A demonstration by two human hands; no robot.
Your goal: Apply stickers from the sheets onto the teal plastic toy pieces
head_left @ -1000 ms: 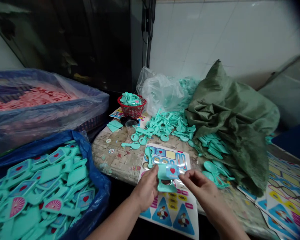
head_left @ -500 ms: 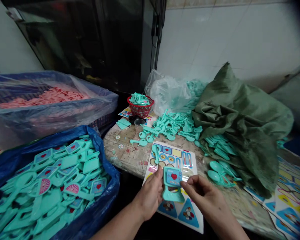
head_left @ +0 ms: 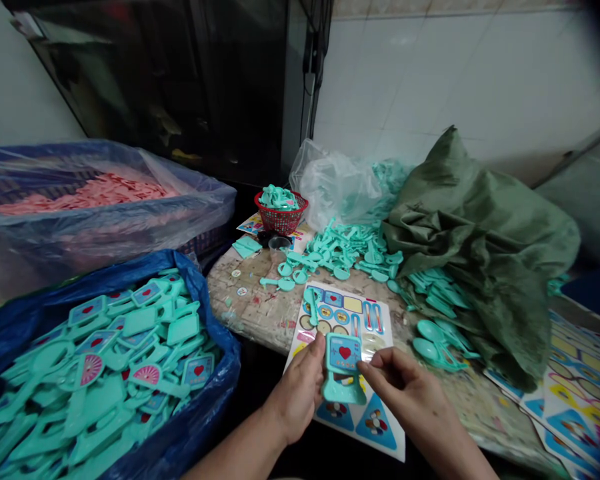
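Note:
A teal plastic toy monitor (head_left: 344, 393) with a blue heart sticker (head_left: 345, 351) on its square face is between my hands. My left hand (head_left: 303, 383) grips it by its left edge, thumb up. Bent fingers of my right hand (head_left: 405, 380) touch the lower right corner of the sticker, thumb and forefinger close together. Beneath lies a sticker sheet (head_left: 380, 427), overhanging the table's near edge, printed with hearts, thermometers and triangles. A small teal piece (head_left: 311, 307) rests on its upper left part.
A blue-lined bin (head_left: 225, 373) of teal toy parts stands at left, a plastic-lined basket (head_left: 195, 207) of pink parts behind it. Teal pieces (head_left: 347, 247), a red basket (head_left: 281, 219) and a green sack (head_left: 480, 233) occupy the table (head_left: 250, 313). More sticker sheets (head_left: 570, 400) lie right.
My hands and the toy monitor have barely moved. The toy's face tilts slightly, and my right fingertips stay at the sticker's lower right corner.

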